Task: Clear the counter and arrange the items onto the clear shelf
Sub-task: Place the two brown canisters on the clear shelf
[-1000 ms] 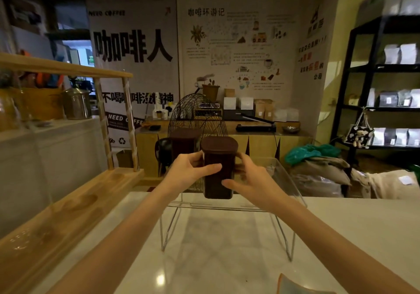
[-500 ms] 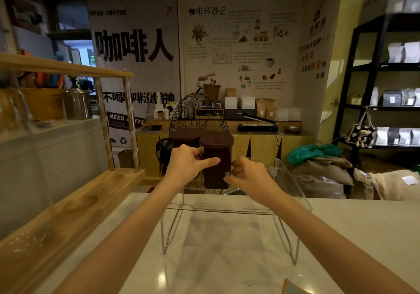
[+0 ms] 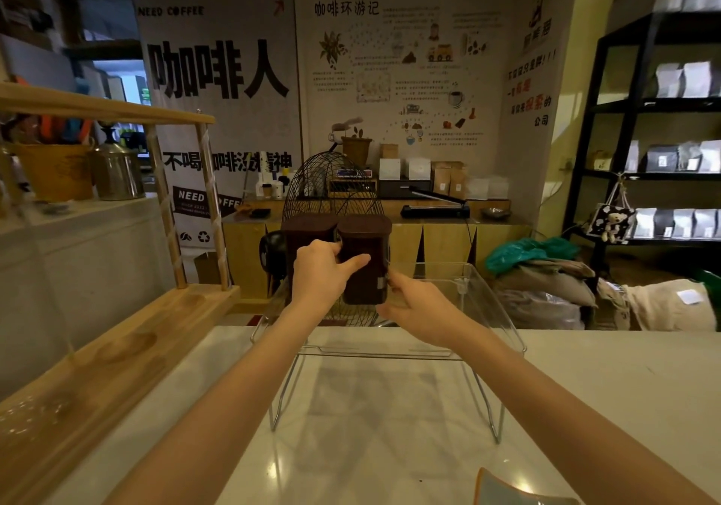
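While both of your arms reach out over the white tabletop [image 3: 390,465], the dark brown canister [image 3: 364,258] you are placing stands upright on the clear shelf [image 3: 487,309], toward its left far part, with its long axis vertical and its lid level. Your left hand [image 3: 322,274] is on the canister's left face, thumb stretched across the front and the other fingers wrapped behind where you cannot see them, so it is holding the canister. Your right hand [image 3: 419,305] sits lower, at the canister's right bottom corner, fingertips just touching or nearly touching it; whether it is truly gripping cannot be told from this view. A second dark brown canister [image 3: 308,231] stands immediately to the left, the two sides touching or almost so, and that is the relation to mind: the placed canister lies straight ahead of your hands, and your left hand is wedged in front of the seam between the pair. Judging from this, the placement looks nearly finished, so draw the left hand back toward you rather than sideways, or you may nudge the neighbour. At the near right edge a pale green dish [image 3: 507,493] remains on the tabletop, nearer your right arm, likely the next thing to carry up.
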Tool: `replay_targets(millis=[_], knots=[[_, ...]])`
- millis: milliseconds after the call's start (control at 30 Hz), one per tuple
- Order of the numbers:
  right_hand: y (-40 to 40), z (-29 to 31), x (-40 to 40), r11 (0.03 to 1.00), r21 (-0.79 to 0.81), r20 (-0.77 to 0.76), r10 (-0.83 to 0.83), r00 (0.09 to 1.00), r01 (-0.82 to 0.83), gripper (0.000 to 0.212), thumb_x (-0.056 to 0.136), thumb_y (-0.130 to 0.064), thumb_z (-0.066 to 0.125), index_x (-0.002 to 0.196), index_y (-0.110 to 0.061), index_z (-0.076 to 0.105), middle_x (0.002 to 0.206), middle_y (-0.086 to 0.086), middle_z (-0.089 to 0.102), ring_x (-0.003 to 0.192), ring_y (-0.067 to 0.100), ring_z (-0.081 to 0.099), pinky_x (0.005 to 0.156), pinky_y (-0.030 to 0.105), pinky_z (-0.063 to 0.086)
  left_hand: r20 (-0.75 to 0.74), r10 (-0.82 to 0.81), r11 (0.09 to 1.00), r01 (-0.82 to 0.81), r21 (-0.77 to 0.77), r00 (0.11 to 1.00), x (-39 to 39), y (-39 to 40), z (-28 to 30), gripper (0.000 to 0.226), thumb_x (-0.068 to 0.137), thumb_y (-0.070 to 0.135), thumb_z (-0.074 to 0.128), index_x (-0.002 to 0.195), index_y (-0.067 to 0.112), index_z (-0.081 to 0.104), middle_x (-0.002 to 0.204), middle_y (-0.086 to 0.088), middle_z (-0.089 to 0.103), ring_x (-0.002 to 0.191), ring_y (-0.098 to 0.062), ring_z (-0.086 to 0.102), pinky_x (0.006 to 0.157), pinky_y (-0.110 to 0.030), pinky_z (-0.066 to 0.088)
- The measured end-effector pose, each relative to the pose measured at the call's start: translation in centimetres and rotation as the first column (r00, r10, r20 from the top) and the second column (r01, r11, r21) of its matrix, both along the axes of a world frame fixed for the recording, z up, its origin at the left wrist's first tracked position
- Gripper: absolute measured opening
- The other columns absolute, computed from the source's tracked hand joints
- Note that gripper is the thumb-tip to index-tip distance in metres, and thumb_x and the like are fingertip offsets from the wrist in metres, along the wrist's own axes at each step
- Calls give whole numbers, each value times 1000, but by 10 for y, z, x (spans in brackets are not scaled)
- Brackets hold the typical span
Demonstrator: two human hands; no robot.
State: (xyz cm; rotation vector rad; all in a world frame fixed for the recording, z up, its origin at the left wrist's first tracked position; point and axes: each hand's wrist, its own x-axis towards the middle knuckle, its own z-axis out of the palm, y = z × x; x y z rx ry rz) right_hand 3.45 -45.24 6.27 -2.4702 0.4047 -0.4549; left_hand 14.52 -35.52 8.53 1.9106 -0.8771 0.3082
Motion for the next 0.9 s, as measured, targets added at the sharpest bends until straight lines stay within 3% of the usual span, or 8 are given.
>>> replay_targets(millis=[67, 233, 400, 533, 633, 733, 900], knots=[[0, -2, 1, 1000, -4, 6, -12, 1000, 12, 59, 89, -23, 53, 142, -22, 28, 134, 5, 54, 120, 21, 52, 90, 25, 42, 15, 18, 1000, -18, 12, 1000, 0, -2, -1, 43, 77, 36, 66, 107, 4, 65, 94, -15, 73, 87, -24, 67, 74, -35, 56], [-3, -4, 2, 997, -70, -31, -23, 999, 20, 65, 89, -30, 52, 145, -23, 18, 136, 5, 52, 119, 23, 52, 96, 34, 46, 36, 67, 997, -68, 45, 997, 0, -5, -4, 54, 77, 42, 63, 113, 3, 61, 99, -16, 71, 89, -26, 67, 75, -43, 57], [-1, 0, -2, 995, -103, -95, -23, 995, 13, 65, 90, -31, 50, 145, -21, 17, 139, 6, 50, 120, 25, 51, 98, 36, 45, 73, 79, 992, -86, 90, 994, -4, -3, -3, 50, 80, 41, 60, 112, 3, 59, 92, -16, 70, 87, -27, 66, 71, -39, 57], [5, 13, -23, 904, -428, -171, -61, 983, -19, 49, 91, -35, 44, 137, -18, 37, 138, 8, 50, 128, 28, 43, 106, 44, 38, 183, 95, 974, -129, 186, 979, -21, 5, -3, 70, 84, 42, 53, 137, 4, 27, 105, -18, 64, 98, -31, 61, 77, -40, 52], [9, 20, -45, 821, -569, -212, -103, 972, -37, 54, 92, -42, 39, 139, -17, 36, 149, 6, 37, 141, 25, 25, 116, 44, 24, 322, 67, 953, -157, 260, 944, -44, 14, -8, 73, 86, 43, 49, 141, 8, 15, 136, -17, 45, 122, -29, 46, 90, -38, 47], [16, 23, -75, 801, -596, -218, -102, 971, -50, 55, 92, -45, 37, 142, -21, 31, 153, 3, 30, 143, 21, 18, 117, 41, 18, 460, 11, 928, -181, 327, 888, -65, 22, -15, 68, 87, 48, 40, 140, 11, 20, 151, -15, 24, 139, -28, 22, 105, -42, 37], [28, 14, -144, 818, -575, -111, -70, 991, -7, 48, 92, -42, 41, 136, -22, 39, 145, -1, 42, 136, 14, 31, 110, 30, 27, 469, -261, 893, 26, 449, 844, -105, 42, -36, 73, 82, 63, 17, 140, 20, 24, 156, -4, 13, 143, -18, 7, 115, -35, 14]])
